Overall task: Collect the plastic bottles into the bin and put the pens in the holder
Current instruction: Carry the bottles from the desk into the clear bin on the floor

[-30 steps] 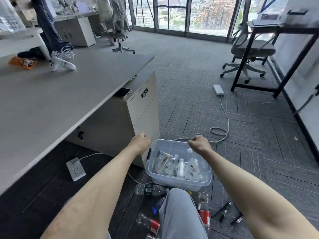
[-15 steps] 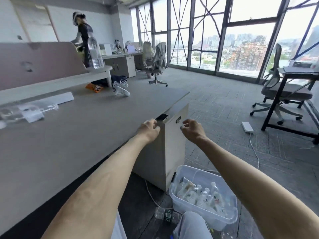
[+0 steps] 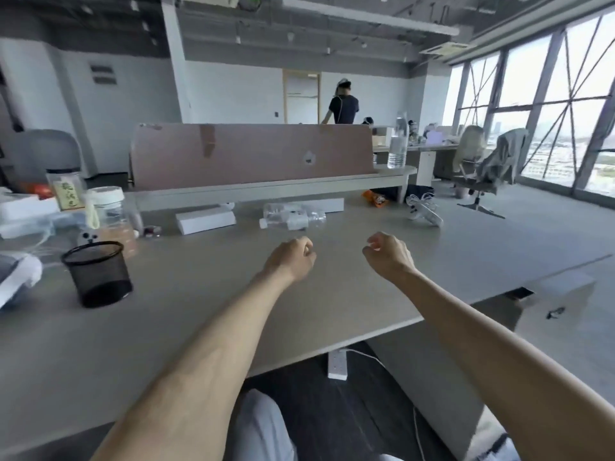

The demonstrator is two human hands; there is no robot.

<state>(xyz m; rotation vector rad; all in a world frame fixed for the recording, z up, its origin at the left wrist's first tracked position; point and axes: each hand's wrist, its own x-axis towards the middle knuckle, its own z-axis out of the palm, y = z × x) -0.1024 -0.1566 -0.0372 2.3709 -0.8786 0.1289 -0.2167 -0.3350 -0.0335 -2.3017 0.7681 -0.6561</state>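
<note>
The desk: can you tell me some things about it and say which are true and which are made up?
1. The black mesh pen holder stands upright on the grey desk. True.
2. The left hand holds a pen. False: it holds nothing, fingers loosely curled.
3. A clear plastic bottle lies on its side beyond the hands. True.
4. The right hand rests inside the holder. False: it hovers over the desk, far from it.

The grey desk (image 3: 206, 294) spreads under my empty hands. Left of them stands a black mesh holder (image 3: 97, 273); beyond them lie clear plastic bottles (image 3: 293, 217) and a white box (image 3: 205, 220).
</note>
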